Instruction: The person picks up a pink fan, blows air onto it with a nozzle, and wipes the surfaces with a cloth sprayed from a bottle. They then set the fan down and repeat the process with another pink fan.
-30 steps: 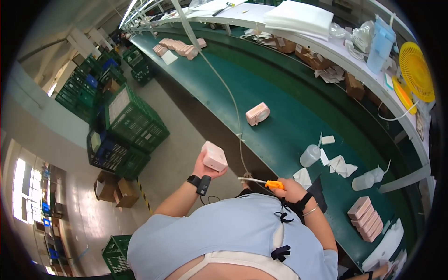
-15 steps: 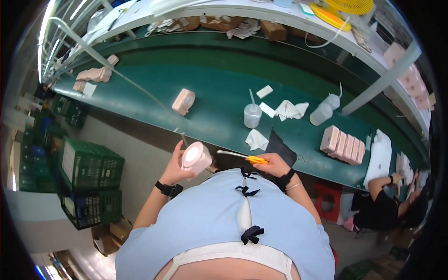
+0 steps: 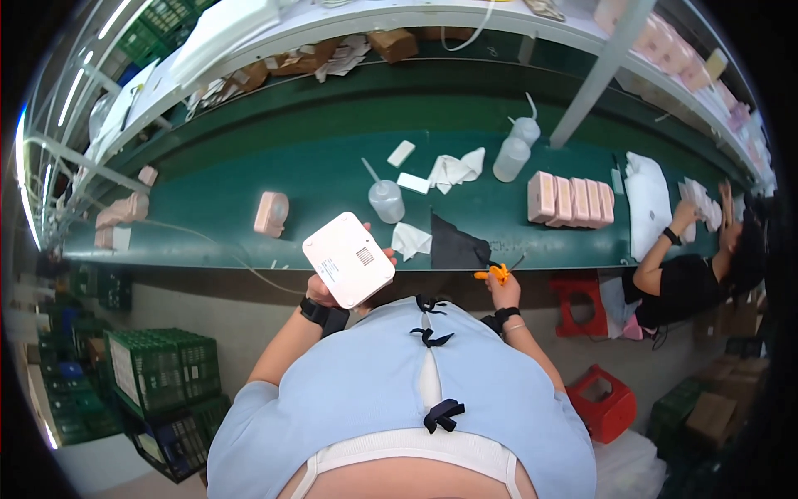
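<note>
My left hand (image 3: 318, 291) grips a pale pink, boxy device (image 3: 349, 259) from below and behind. Its flat, rounded-corner face with a small vent grid is turned up, just off the table's front edge. My right hand (image 3: 504, 291) is closed on a slim orange-handled tool (image 3: 497, 273). The thin dark end of that tool points up and right, and its exact kind is hard to make out. Close to it on the table lies a black cloth (image 3: 455, 244), beside a crumpled white cloth (image 3: 411, 240).
On the green table (image 3: 324, 179) stand a squeeze bottle (image 3: 386, 201), another squeeze bottle (image 3: 512, 158), a pink device (image 3: 271, 214) and a row of pink devices (image 3: 570, 200). A co-worker (image 3: 690, 266) sits at right. Red stools (image 3: 600, 405) and green crates (image 3: 164, 366) flank me.
The pink device has been turned over from its round-fronted side to its vented flat face. My right hand has swung the tool away from it, to the right. The whole view has shifted.
</note>
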### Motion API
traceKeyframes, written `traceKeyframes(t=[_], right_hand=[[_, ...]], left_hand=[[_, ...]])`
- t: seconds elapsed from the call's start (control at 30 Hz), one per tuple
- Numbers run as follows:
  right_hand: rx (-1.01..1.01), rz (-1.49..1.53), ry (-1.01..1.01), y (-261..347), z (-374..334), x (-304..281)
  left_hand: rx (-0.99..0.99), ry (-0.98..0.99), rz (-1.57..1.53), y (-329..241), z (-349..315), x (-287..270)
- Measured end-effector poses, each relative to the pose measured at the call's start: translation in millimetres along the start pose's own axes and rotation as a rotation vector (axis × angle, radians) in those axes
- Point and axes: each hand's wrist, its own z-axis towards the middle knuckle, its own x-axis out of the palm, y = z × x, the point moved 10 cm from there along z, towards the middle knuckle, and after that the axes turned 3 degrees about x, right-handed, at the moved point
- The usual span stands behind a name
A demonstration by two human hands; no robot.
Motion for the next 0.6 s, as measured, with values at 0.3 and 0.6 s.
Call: traceKeyframes(t=[0.3, 0.6], right_hand=[[0.42, 0.13, 0.44, -26.0, -20.7, 11.0], [-0.036, 0.903, 0.901, 196.1, -112.7, -37.9]], left_hand=[[-0.198, 0.011, 0.118, 51.6, 43.6, 3.2], [-0.246, 0.381, 0.423, 109.6, 125.9, 76.7]])
